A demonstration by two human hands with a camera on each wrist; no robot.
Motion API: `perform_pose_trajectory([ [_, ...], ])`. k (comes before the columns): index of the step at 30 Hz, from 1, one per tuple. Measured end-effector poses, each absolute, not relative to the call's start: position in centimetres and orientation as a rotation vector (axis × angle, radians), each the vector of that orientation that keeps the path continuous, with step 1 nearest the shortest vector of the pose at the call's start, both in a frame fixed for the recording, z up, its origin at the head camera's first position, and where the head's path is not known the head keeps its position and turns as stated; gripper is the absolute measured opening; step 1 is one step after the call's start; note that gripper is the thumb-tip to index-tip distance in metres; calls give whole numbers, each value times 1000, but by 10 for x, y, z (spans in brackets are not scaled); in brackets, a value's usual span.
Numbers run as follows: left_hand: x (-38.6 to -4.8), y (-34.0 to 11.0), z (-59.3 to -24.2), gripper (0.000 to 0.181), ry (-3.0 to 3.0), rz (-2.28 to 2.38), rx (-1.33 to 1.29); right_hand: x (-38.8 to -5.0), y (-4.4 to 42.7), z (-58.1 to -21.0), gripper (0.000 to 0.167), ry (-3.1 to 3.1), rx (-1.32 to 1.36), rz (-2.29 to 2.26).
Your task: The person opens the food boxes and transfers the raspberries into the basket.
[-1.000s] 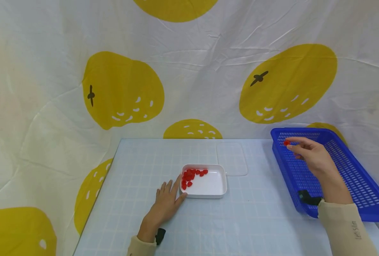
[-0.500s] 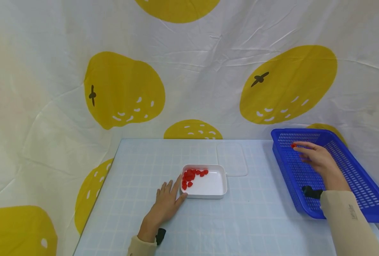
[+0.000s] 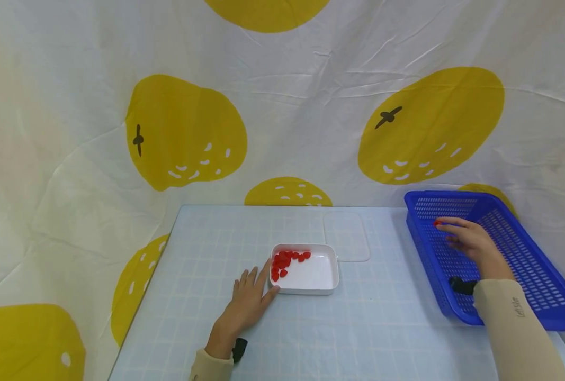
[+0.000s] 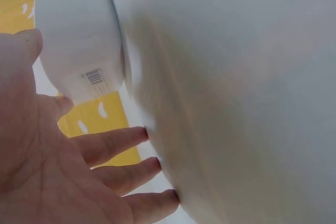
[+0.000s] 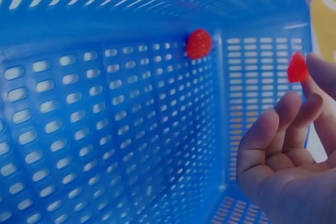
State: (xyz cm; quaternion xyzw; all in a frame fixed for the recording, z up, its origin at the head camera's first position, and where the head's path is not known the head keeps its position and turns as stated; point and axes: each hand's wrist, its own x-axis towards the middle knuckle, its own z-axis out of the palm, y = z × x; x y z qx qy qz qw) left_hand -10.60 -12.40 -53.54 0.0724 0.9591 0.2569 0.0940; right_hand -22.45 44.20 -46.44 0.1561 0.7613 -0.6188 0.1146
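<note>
Over the blue basket [image 3: 425, 254], the right hand [image 3: 475, 244] pinches a small red piece [image 3: 437, 223] between thumb and forefinger. The right wrist view shows that piece [image 5: 298, 68] at the fingertips of the right hand [image 5: 294, 166], its other fingers curled; another red piece [image 5: 199, 44] is inside the basket [image 5: 121, 98]. The left hand [image 3: 249, 301] lies with spread fingers, thumb and forefinger touching the left side of the white tray [image 3: 311, 291]. Several red pieces [image 3: 282, 260] sit along the tray's left and back. In the left wrist view, the left hand [image 4: 68, 166] touches the tray's side [image 4: 79, 35].
A clear flat lid [image 3: 346, 237] lies behind and right of the tray on the pale checked table [image 3: 311, 338]. Behind the table hangs a white cloth [image 3: 301, 127] with yellow fruit prints. The basket takes up the table's right side.
The right hand has moved a little right and toward the near side over the basket, still pinching the red piece. The left hand and tray have stayed in place.
</note>
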Motion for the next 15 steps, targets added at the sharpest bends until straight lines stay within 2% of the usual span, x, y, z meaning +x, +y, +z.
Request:
perform_pose_trajectory([
  [3,-105,-124,-535,79,2837,766,212,-223,435,-457,18,2338,457,-1740],
  [7,-105,-125,-533,81,2834,766,202,-222,416,-436,52,2531,398,-1585],
  [9,-105,-125,-532,81,2837,766,201,-221,405,-424,62,2593,339,-1539],
  [11,-106,-125,-532,81,2833,768,197,-219,394,-412,62,2628,276,-1533],
  [15,-106,-124,-532,81,2832,766,193,-211,370,-393,49,2671,132,-1559],
])
